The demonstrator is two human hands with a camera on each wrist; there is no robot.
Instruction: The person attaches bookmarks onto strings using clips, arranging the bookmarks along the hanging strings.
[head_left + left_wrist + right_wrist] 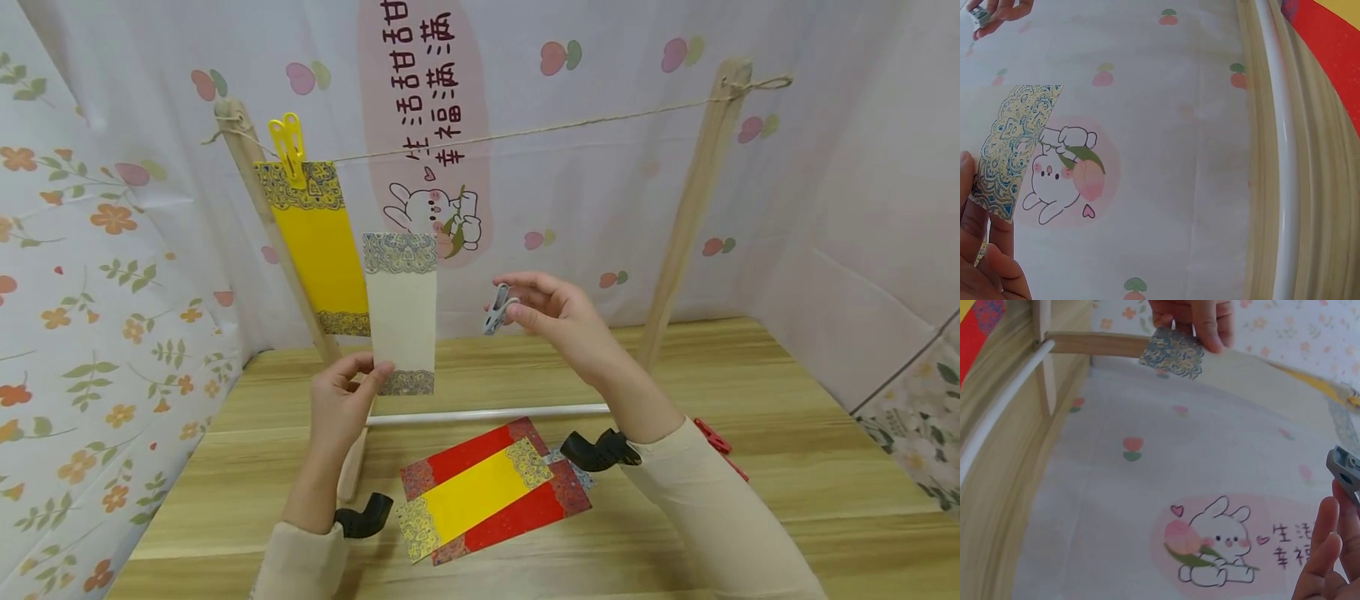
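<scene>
My left hand point(347, 400) pinches a cream card with patterned ends point(403, 321) near its lower left edge, holding it upright below the string point(525, 132). In the left wrist view, the patterned end of that card point(1013, 147) shows above the fingers. My right hand point(562, 321) pinches a grey clothespin point(497, 310) between thumb and fingers, to the right of the card and apart from it. At the string's left end, a yellow clothespin point(289, 150) clips a yellow card point(321, 258), which hangs partly behind the cream one.
Two wooden posts point(693, 208) carry the string, with a white rod point(487, 413) low between them. Red and yellow cards point(480, 504) lie overlapping on the wooden table point(247, 467). A red clothespin point(712, 437) lies beside the right forearm. Printed cloth point(570, 217) hangs behind.
</scene>
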